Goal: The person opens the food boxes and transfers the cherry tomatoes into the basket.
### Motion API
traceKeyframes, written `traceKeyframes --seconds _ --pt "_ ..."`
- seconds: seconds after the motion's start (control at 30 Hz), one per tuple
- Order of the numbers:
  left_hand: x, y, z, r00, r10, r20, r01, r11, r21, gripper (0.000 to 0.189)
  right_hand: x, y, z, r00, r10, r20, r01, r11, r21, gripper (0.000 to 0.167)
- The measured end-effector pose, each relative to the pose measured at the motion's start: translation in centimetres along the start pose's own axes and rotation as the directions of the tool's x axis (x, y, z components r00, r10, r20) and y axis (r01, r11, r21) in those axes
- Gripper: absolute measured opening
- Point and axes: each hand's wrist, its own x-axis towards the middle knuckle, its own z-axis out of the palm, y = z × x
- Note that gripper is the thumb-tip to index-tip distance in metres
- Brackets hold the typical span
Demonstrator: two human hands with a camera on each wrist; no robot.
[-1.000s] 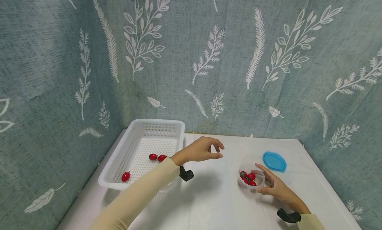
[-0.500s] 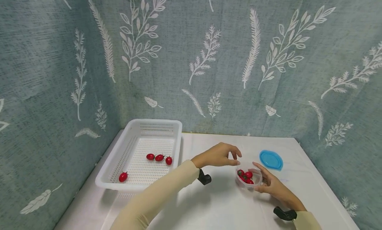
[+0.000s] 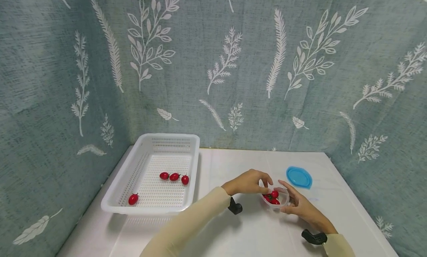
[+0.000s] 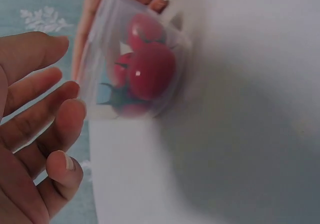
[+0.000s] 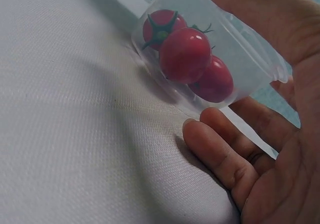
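Observation:
A small clear plastic container (image 3: 284,200) stands on the white table with several cherry tomatoes (image 3: 275,202) inside. My right hand (image 3: 307,212) grips its right side, thumb at the near side and fingers at the far side. At the left rim, my left hand (image 3: 247,182) hangs with its fingertips over the tomatoes. Seen from the left wrist, the left hand's fingers (image 4: 65,119) are loosely bent beside the container wall, with nothing between them. In the right wrist view, red tomatoes (image 5: 185,55) with green stems show through the container's side.
A white perforated basket (image 3: 110,203) at the left holds several more cherry tomatoes (image 3: 174,176). Behind the container lies a blue lid (image 3: 299,177). Patterned grey-green cloth (image 3: 200,64) walls the table at the back and both sides.
My left hand has moved right from beside the basket to the container's rim and lowered, its fingers empty. My right hand keeps holding the container. The head view has shifted slightly.

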Motion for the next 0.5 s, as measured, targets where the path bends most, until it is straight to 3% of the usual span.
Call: traceKeyframes --seconds 0.23,0.5 --pt "0.8 0.1 0.9 1.0 -0.011 -0.011 0.012 0.995 0.099 0.028 -0.1 -0.3 0.1 0.998 0.057 -0.023 -0.057 0.998 -0.011 0.097" --pt "1.7 0.0 1.8 0.997 -0.074 -0.015 0.076 0.98 0.184 0.035 -0.2 -0.4 0.2 0.998 0.064 -0.025 -0.064 0.998 0.0 0.096"
